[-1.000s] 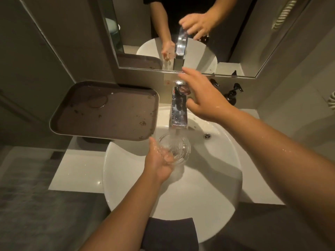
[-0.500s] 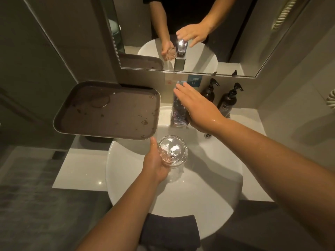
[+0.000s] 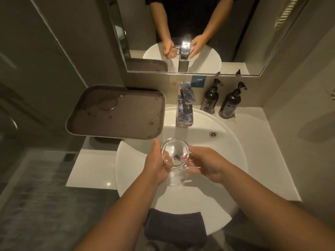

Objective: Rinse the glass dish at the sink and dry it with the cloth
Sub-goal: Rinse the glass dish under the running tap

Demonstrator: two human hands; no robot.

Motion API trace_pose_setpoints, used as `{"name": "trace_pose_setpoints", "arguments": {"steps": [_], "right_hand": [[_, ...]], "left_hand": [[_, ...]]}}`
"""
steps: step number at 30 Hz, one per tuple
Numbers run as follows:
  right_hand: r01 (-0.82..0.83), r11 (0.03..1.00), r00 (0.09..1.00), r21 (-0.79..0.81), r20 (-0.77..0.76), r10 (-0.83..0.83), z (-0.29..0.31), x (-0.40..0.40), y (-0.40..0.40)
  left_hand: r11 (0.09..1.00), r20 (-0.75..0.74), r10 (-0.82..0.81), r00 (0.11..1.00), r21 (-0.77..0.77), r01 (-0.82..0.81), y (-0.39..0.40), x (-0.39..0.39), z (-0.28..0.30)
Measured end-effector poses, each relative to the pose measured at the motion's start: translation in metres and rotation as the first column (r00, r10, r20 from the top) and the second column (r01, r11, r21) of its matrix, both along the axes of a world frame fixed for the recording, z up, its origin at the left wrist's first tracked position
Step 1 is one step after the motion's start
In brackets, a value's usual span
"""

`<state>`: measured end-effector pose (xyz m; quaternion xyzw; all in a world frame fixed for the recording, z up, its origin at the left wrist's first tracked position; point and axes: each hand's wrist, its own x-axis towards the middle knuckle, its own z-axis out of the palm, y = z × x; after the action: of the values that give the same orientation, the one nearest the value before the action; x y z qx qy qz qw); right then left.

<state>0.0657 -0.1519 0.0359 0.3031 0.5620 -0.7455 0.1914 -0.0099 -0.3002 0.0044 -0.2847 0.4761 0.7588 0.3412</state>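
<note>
A small clear glass dish [image 3: 175, 154] is held over the middle of the white round sink [image 3: 232, 160]. My left hand [image 3: 155, 163] grips its left side, thumb along the rim. My right hand [image 3: 206, 164] touches its right side, fingers under and around it. The chrome faucet [image 3: 185, 109] stands behind the dish, and no water stream shows. A dark folded cloth [image 3: 175, 228] hangs over the sink's front rim, below my forearms.
A brown wet tray [image 3: 116, 113] overhangs the counter left of the faucet. Two dark pump bottles [image 3: 210, 98] [image 3: 231, 103] stand at the back right. A mirror [image 3: 181, 33] covers the wall above. White counter [image 3: 90, 169] flanks the sink.
My right hand left the faucet handle and came down to the dish. The water stream seen a second ago has stopped. The dish now sits lower, between both hands.
</note>
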Motion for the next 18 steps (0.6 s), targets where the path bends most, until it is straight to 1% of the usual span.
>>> {"name": "trace_pose_setpoints", "arguments": {"steps": [2, 4, 6, 8, 10, 11, 12, 13, 15, 17, 18], "right_hand": [[0.015, 1.0, 1.0, -0.009, -0.01, -0.015, 0.001, -0.001, 0.0], [0.018, 1.0, 0.999, -0.012, -0.027, -0.018, 0.001, 0.0, 0.0], [0.007, 1.0, 0.998, -0.016, -0.068, -0.009, 0.003, 0.002, 0.0], [-0.002, 1.0, 0.992, -0.001, -0.126, 0.002, 0.006, 0.005, 0.0], [-0.022, 0.998, 0.977, 0.063, -0.211, 0.035, 0.009, 0.009, 0.0], [-0.038, 0.991, 0.962, 0.127, -0.263, 0.071, 0.011, 0.011, -0.001], [-0.067, 0.97, 0.941, 0.233, -0.309, 0.139, 0.012, 0.013, -0.001], [-0.104, 0.924, 0.913, 0.368, -0.333, 0.235, 0.014, 0.015, 0.0], [-0.153, 0.769, 0.842, 0.62, -0.326, 0.43, 0.017, 0.018, 0.001], [-0.134, 0.604, 0.743, 0.785, -0.324, 0.586, 0.018, 0.022, 0.004], [-0.109, 0.533, 0.684, 0.839, -0.326, 0.653, 0.017, 0.024, 0.005]], "left_hand": [[0.999, -0.044, -0.041, 0.998, -0.027, 0.04, 0.0, 0.004, 0.006], [0.99, -0.099, -0.107, 0.989, -0.102, 0.097, -0.001, 0.005, 0.009], [0.976, -0.159, -0.173, 0.972, -0.157, 0.148, -0.002, 0.007, 0.015], [0.968, -0.178, -0.196, 0.964, -0.19, 0.162, -0.004, 0.008, 0.018], [0.965, -0.175, -0.206, 0.963, -0.201, 0.169, -0.009, 0.008, 0.021], [0.965, -0.172, -0.217, 0.961, -0.188, 0.185, -0.011, 0.009, 0.023], [0.966, -0.161, -0.227, 0.96, -0.159, 0.202, -0.013, 0.01, 0.024], [0.969, -0.136, -0.233, 0.963, -0.121, 0.217, -0.016, 0.012, 0.027], [0.973, -0.081, -0.23, 0.97, -0.028, 0.228, -0.021, 0.016, 0.032], [0.968, -0.055, -0.242, 0.969, 0.05, 0.245, -0.026, 0.02, 0.038], [0.965, -0.05, -0.247, 0.968, 0.077, 0.251, -0.028, 0.022, 0.04]]}}
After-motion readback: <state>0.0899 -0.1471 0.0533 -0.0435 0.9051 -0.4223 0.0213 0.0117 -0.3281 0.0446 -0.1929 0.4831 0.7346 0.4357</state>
